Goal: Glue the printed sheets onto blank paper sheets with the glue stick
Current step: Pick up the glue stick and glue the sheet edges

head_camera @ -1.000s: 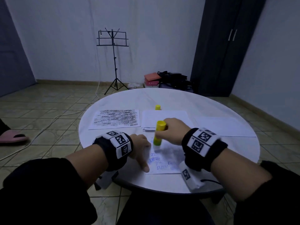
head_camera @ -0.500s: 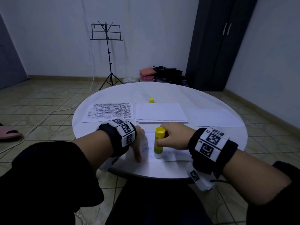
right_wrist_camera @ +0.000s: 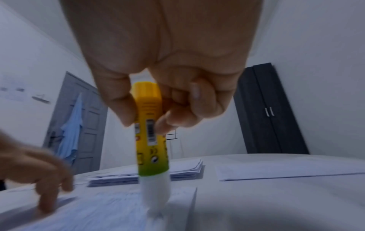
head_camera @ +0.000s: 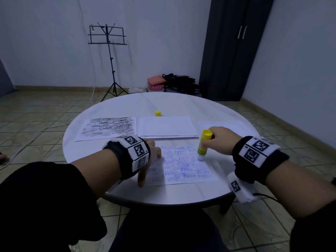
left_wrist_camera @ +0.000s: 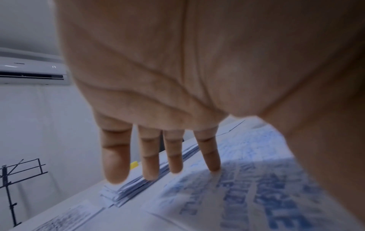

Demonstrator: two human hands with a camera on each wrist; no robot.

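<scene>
Your right hand [head_camera: 219,140] grips the glue stick [head_camera: 204,144] near the sheet's [head_camera: 183,166] far right corner; your left hand [head_camera: 151,155], fingers straight, pins it. Rub too hard and it may crease or slide

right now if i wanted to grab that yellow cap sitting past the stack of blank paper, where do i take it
Pinch the yellow cap by its round sides, coming from above. It stands upright and alone on the table, beyond the paper stack, so its sides look free all round. Use the left hand; the right hand holds the glue stick.
</scene>
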